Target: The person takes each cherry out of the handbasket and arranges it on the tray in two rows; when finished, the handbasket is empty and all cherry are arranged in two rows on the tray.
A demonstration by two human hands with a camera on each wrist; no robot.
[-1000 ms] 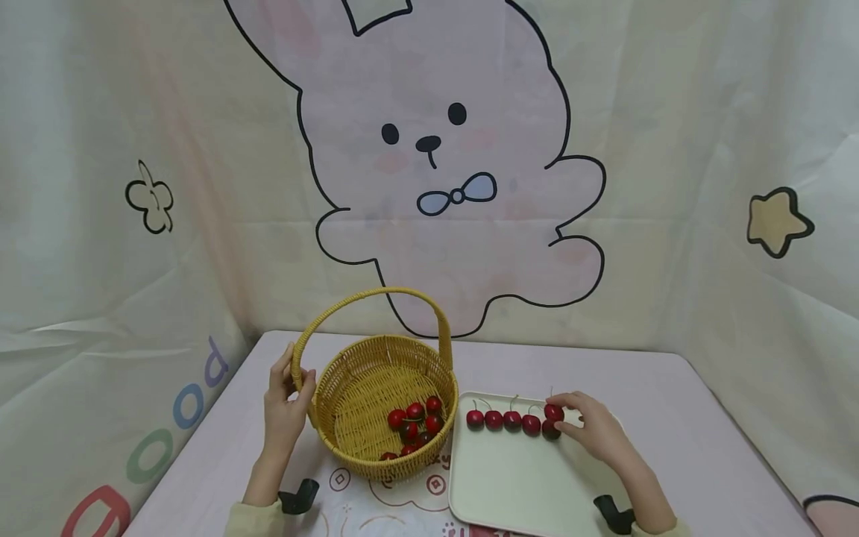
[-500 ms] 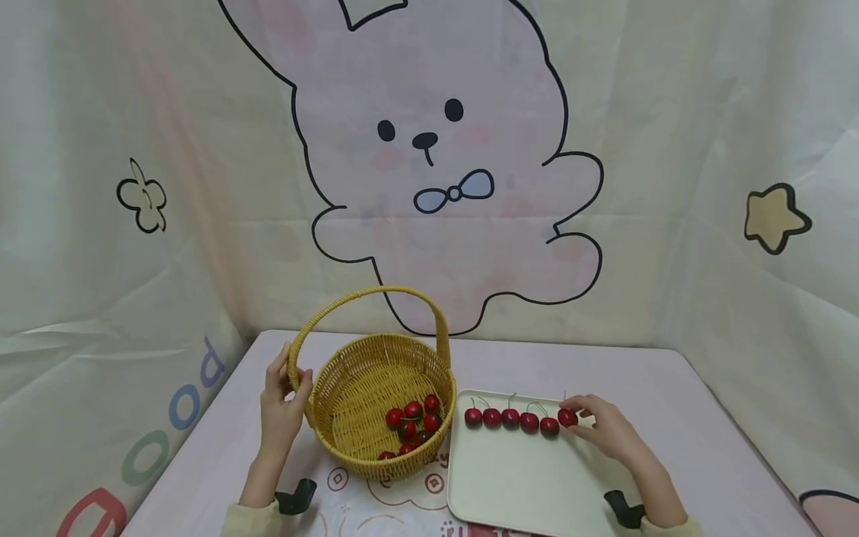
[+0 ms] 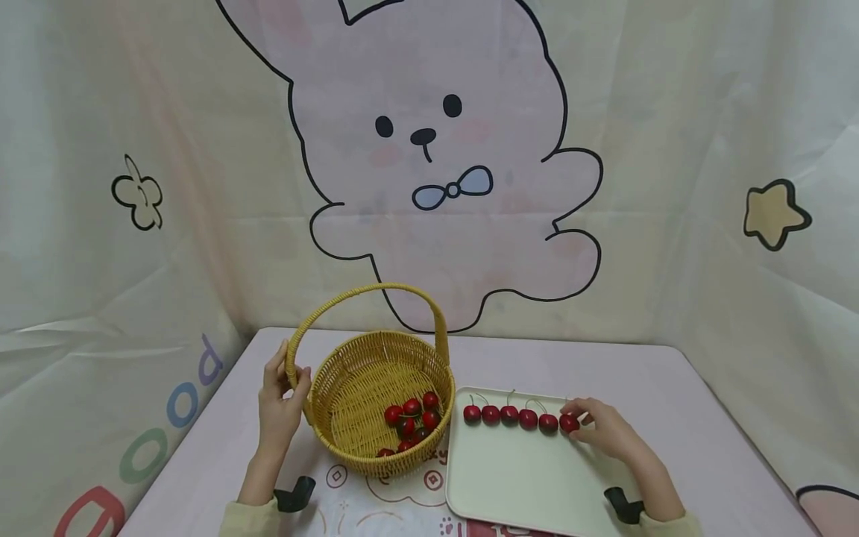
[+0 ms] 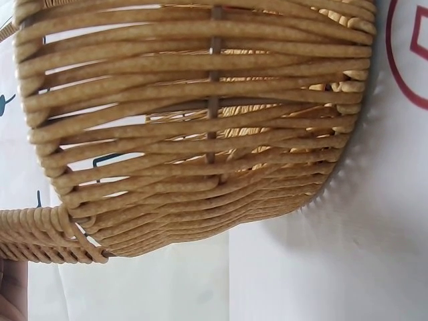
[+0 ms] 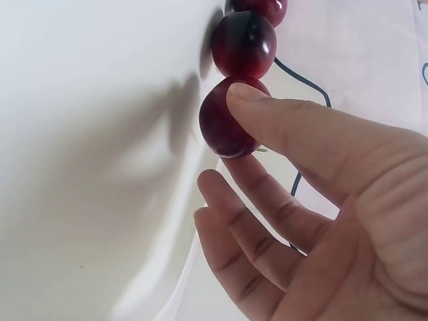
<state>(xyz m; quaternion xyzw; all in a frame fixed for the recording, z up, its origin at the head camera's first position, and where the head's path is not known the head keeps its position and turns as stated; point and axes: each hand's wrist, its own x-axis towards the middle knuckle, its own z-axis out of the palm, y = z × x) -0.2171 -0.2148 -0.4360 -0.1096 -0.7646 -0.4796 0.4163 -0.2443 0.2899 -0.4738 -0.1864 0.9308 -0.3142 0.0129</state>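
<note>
My left hand [image 3: 280, 406] grips the handle of a yellow wicker basket [image 3: 338, 447] at its left side. Several dark red cherries [image 3: 411, 406] lie inside the basket, toward its right. Thumb and fingers of my right hand [image 3: 604, 431] pinch a cherry [image 5: 226, 120] at the right end of a row on a pale tray [image 3: 517, 477]. That cherry touches its neighbour [image 5: 245, 45] in the right wrist view. Several cherries with stems make up the row along the tray's far side. The left wrist view is filled by the basket's woven wall [image 4: 200, 127].
The tray stands close to the basket's right side on a white table [image 3: 624, 365] with printed drawings. A cloth backdrop [image 3: 429, 246] with a rabbit figure hangs behind, and fabric walls rise left and right.
My right hand has carried its cherry rightward from above the row's last one and lowered it beside that cherry. The left hand keeps its grip on the basket handle.
</note>
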